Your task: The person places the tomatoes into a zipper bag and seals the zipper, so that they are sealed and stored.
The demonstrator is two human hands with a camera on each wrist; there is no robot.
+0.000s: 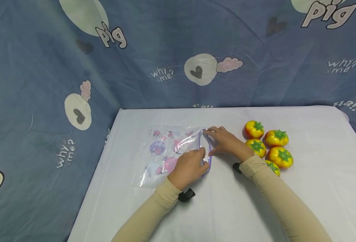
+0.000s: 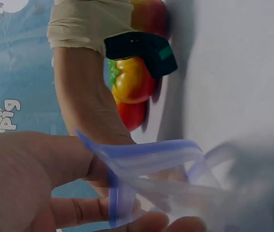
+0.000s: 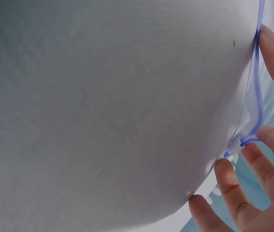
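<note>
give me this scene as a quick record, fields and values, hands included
bag: clear, printed, lying on the table
bag mouth: purple-edged, gaping, facing the fruits
left hand: holding the mouth's edge
right hand: fingers spread, touching the mouth
fruits: five, red and yellow with green tops, on the table right of the bag
sleeves: beige
backdrop: blue patterned cloth

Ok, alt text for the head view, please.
A left hand pinches, and a right hand touches, the purple-edged open mouth of a clear printed bag on a white table. Five yellow-red fruits with green tops sit to the right.
</note>
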